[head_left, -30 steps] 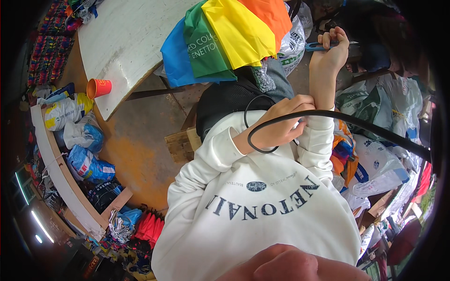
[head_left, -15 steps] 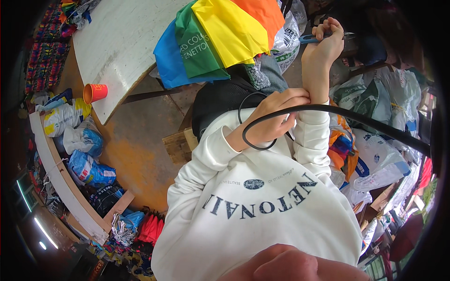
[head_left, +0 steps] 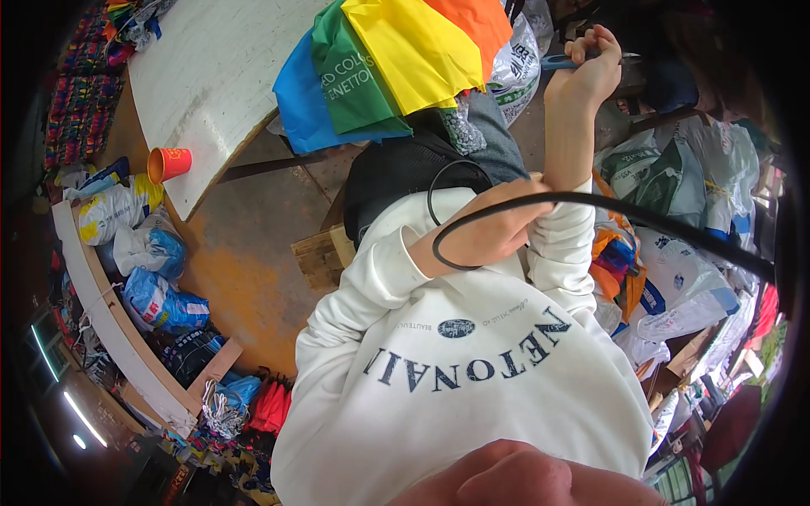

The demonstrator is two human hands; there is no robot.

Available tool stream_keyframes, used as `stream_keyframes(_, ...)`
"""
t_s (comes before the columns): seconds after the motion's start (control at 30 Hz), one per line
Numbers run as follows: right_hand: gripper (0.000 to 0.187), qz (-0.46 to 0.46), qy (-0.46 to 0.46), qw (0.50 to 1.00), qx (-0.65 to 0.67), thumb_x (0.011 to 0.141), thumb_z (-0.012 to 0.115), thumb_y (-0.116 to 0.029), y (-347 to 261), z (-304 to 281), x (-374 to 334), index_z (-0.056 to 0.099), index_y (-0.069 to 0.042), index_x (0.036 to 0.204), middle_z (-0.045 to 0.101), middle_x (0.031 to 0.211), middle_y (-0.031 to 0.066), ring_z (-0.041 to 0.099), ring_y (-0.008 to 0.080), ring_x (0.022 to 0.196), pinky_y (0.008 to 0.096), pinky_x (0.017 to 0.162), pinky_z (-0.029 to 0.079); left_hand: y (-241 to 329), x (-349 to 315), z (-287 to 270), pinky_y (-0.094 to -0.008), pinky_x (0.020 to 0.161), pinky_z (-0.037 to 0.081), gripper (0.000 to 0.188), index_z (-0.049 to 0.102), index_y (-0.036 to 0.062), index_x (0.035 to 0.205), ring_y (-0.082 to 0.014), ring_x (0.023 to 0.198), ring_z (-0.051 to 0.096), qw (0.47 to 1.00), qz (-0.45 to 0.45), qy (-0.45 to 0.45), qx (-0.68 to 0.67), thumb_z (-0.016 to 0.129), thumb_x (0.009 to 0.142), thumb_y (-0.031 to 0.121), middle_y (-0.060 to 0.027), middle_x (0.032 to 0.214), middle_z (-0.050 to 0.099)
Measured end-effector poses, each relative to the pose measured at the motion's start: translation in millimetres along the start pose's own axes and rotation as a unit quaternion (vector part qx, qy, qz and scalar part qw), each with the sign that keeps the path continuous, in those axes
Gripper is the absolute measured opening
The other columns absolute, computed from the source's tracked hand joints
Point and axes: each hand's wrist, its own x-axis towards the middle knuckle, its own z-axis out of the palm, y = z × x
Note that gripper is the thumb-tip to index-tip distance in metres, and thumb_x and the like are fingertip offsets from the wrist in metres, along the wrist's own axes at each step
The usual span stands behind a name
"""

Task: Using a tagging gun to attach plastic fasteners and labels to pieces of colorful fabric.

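A black cable (head_left: 607, 211) runs in from the right edge of the view, crosses in front of the white sweatshirt (head_left: 472, 371) and curls into a loop at the left hand (head_left: 494, 232), whose grip is closed around it at chest height. The right hand (head_left: 591, 72) is raised above it, near the rainbow-coloured umbrella (head_left: 396, 59), fingers pinched on a thin blue-handled tool (head_left: 561, 61) whose tip is hidden. Judgement: the loop is best kept steady in the closed left hand, with slack fed gradually so that no kink forms. A white counter (head_left: 211, 76) lies at upper left, an orange cup (head_left: 169, 163) below its edge on the floor.
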Motion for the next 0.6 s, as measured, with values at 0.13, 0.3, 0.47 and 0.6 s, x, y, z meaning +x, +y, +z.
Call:
stream_keyframes(0.13, 0.016, 0.068, -0.012, 0.995, 0.070, 0.091, 0.045, -0.009, 4.4, -15.6, 12.5, 0.056, 0.000, 0.099, 0.052, 0.080, 0.0054, 0.035, 0.0118, 0.053, 0.0272, 0.061, 0.034, -2.4, -12.7, -21.1, -0.0404, 0.085, 0.046, 0.037, 0.061, 0.0036, 0.112, -0.0325, 0.101, 0.058, 0.999, 0.010, -0.030, 0.007, 0.062, 0.076, -0.005, -0.0124, 0.110, 0.061)
stream_keyframes(0.3, 0.017, 0.130, -0.115, 0.984, 0.028, 0.094, 0.046, -0.011, 7.7, -32.7, 6.3, 0.057, 0.000, 0.102, 0.051, 0.081, 0.0035, 0.034, 0.0093, 0.053, 0.0259, 0.062, 0.033, 6.8, -27.1, -73.4, -0.0395, 0.081, 0.046, 0.033, 0.063, 0.0057, 0.109, -0.0296, 0.098, 0.059, 0.991, -0.052, 0.039, 0.114, 0.061, 0.078, -0.003, -0.0095, 0.110, 0.063)
stream_keyframes(0.47, 0.019, 0.265, -0.295, 0.910, -0.121, 0.097, 0.046, -0.014, 3.7, -56.1, -24.5, 0.058, 0.000, 0.104, 0.052, 0.083, 0.0016, 0.033, 0.0061, 0.053, 0.0254, 0.061, 0.032, -0.1, -52.0, -85.9, -0.0374, 0.078, 0.044, 0.027, 0.065, 0.0063, 0.106, -0.0274, 0.090, 0.061, 0.975, -0.084, 0.105, 0.178, 0.060, 0.081, -0.002, -0.0084, 0.101, 0.065)
stream_keyframes(0.6, 0.021, 0.331, -0.257, 0.906, -0.054, 0.097, 0.046, -0.015, 13.0, -69.3, -29.5, 0.058, 0.000, 0.105, 0.052, 0.085, 0.0013, 0.033, 0.0054, 0.053, 0.0251, 0.061, 0.032, -4.1, -57.9, -80.3, -0.0361, 0.076, 0.043, 0.025, 0.065, 0.0066, 0.105, -0.0264, 0.087, 0.060, 0.969, -0.107, 0.120, 0.185, 0.060, 0.082, -0.001, -0.0078, 0.098, 0.065)
